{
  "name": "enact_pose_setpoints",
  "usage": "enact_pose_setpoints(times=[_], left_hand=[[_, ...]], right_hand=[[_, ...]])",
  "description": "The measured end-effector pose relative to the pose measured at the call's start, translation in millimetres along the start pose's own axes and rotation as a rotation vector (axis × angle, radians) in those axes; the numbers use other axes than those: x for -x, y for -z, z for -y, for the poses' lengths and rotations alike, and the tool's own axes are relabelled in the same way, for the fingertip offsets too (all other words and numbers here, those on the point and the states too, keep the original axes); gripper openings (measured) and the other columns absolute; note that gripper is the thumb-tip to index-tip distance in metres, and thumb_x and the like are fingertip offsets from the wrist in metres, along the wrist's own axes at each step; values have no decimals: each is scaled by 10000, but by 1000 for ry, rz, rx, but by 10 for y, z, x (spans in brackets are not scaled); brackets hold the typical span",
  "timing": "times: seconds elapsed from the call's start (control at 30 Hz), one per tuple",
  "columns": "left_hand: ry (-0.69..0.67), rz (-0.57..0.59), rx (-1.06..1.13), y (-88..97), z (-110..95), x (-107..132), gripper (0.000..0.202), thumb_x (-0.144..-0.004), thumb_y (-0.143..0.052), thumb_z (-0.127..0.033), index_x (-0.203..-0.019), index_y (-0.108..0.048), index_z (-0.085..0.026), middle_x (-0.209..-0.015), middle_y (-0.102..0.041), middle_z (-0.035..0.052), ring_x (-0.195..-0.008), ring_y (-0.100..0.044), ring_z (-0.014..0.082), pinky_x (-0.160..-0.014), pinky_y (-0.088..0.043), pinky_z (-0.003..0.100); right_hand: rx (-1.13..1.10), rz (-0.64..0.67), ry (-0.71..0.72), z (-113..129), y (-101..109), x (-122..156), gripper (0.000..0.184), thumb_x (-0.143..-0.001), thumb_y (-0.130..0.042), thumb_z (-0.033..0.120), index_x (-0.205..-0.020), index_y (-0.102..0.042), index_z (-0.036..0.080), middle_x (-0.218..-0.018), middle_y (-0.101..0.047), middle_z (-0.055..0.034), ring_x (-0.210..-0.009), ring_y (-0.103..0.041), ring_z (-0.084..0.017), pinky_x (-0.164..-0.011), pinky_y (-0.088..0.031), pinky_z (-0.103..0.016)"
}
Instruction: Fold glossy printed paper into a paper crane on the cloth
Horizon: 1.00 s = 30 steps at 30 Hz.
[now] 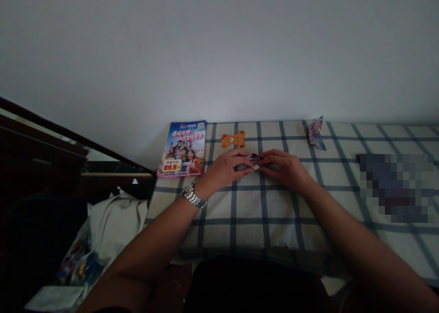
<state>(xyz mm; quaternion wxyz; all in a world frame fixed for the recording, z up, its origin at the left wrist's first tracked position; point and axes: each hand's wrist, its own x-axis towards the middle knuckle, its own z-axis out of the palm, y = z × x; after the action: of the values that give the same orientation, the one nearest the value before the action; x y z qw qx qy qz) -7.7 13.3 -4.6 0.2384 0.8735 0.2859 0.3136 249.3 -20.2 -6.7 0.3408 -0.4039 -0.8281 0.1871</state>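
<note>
A small piece of folded printed paper (254,160), dark with some pale parts, is held just above the checked cloth. My left hand (224,169), with a metal watch (194,195) on its wrist, pinches the paper's left side. On the other side, the fingertips and thumb of my right hand (288,169) grip its right end. Much of the paper is hidden by my fingers. Left of my hands lie colourful flyers (185,149) with a castle picture. An orange bear-shaped piece (233,139) is just beyond my left hand.
A folded colourful paper shape (316,133) stands near the wall, to the right. Farther right is a dark, blurred-out item (394,189) on the checked cloth (338,189). A white wall (240,52) rises behind. White bags (116,221) sit lower, off the left edge.
</note>
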Motion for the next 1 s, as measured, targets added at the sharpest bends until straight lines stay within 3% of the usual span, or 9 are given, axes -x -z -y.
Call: enact_pose_setpoints(times=[0.13,0.27,0.5,0.87,1.0], left_hand=[[8,-23,-19,11,-20,-9,86,-964,-746,-271,-1035,-779,-235,-1148,-704,38,-1045,-704,172,-964,-590,364],[55,-29,-8,37,-63,-26,133,-954,-761,-261,-1081,-743,-229,-1077,-718,25,-1006,-709,172,-942,-590,354],[99,-45,30,74,-144,-47,287,-956,-759,-254,-1229,-669,-249,-1191,-744,29,-1100,-717,190,-1007,-570,368],[169,-86,146,14,-85,-52,196,-955,-765,-272,-1141,-717,-235,-1103,-772,13,-1031,-729,177,-948,-563,326],[197,-79,185,1,-90,-46,153,-969,-742,-268,-1117,-724,-232,-1072,-774,12,-987,-731,170,-920,-569,321]], right_hand=[[-13,-42,-4,-8,-6,-5,63,-962,-727,282,-978,-762,232,-1127,-761,-93,-990,-763,-244,-874,-645,-385],[-38,-44,-28,23,-3,-18,62,-965,-719,262,-1014,-741,232,-1118,-759,-88,-984,-757,-240,-877,-633,-386],[-138,-51,-140,52,-18,-2,108,-944,-734,304,-999,-664,244,-1008,-744,-56,-871,-733,-216,-792,-623,-356],[-229,-85,-300,73,-42,-2,228,-898,-779,363,-974,-595,252,-949,-734,-33,-833,-718,-208,-757,-598,-336],[-273,-106,-324,96,-46,-12,294,-882,-795,369,-1081,-608,257,-976,-744,-30,-869,-733,-217,-798,-612,-354]])
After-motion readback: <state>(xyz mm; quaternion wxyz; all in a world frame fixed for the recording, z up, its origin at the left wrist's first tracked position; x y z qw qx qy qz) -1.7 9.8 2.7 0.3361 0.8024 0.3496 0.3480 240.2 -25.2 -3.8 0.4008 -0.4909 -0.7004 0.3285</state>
